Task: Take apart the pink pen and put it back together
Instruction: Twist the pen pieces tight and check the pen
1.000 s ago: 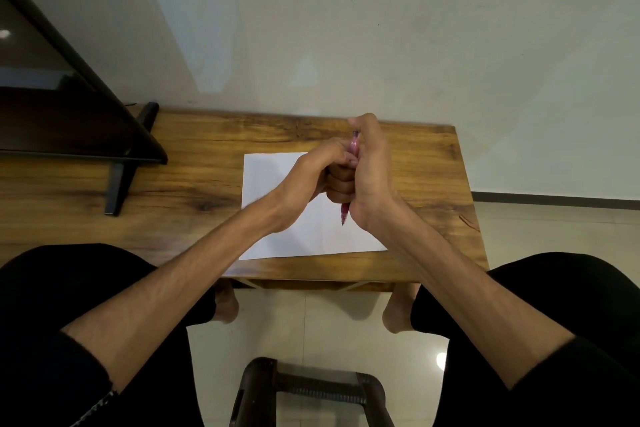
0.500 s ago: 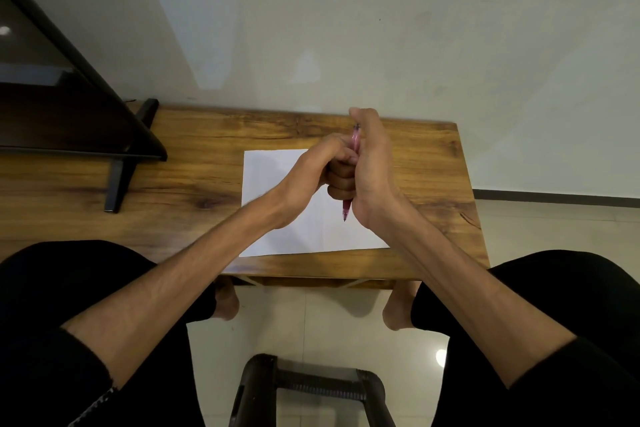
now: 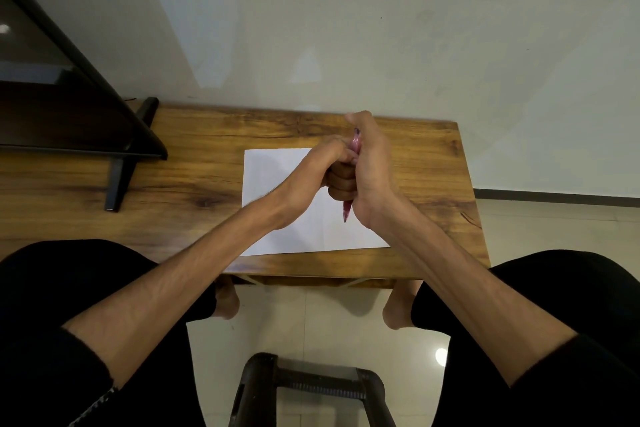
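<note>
The pink pen [image 3: 347,211] stands nearly upright above the white paper [image 3: 273,177], its pointed tip down and its dark top end showing near my right thumb. My right hand [image 3: 370,170] is wrapped in a fist around the pen's barrel. My left hand [image 3: 323,163] pinches the pen's upper end with thumb and fingers, pressed against my right hand. Most of the barrel is hidden inside the two hands.
The paper lies on a small wooden table [image 3: 194,163]. A dark screen on a black stand [image 3: 121,163] occupies the table's left part. My black-clad knees flank the table's front edge, and a black stool frame [image 3: 308,388] is on the tiled floor below.
Both hands, still clasped on the pen, have shifted very slightly away from me. The grip looks the same.
</note>
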